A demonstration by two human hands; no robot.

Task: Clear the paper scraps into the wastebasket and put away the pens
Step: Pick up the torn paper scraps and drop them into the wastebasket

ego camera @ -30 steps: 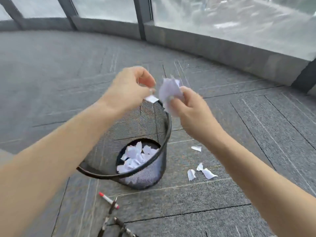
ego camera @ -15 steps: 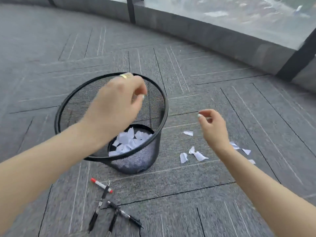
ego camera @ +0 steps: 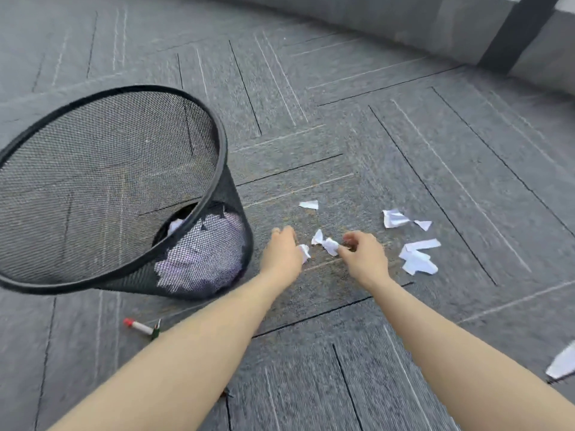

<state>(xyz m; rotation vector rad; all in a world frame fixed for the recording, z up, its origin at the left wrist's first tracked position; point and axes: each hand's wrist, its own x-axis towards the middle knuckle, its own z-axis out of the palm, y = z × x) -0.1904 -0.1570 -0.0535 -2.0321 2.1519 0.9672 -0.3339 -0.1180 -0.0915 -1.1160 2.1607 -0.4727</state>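
Observation:
A black mesh wastebasket stands on the grey carpet at the left, with white paper scraps in its bottom. My left hand is down on the floor just right of the basket, fingers closed on a small white scrap. My right hand pinches another crumpled scrap beside it. More scraps lie loose: one above my hands, two to the right, a larger pile further right. A red-capped pen lies below the basket; my left forearm hides the other pens.
Grey carpet tiles cover the floor. A low grey wall with a dark post curves along the top right. Another white paper piece lies at the right edge.
Both hands dropped from above the basket down to the floor right of it. The right hand released its earlier paper and each hand now grips a scrap. The view tilted down and right.

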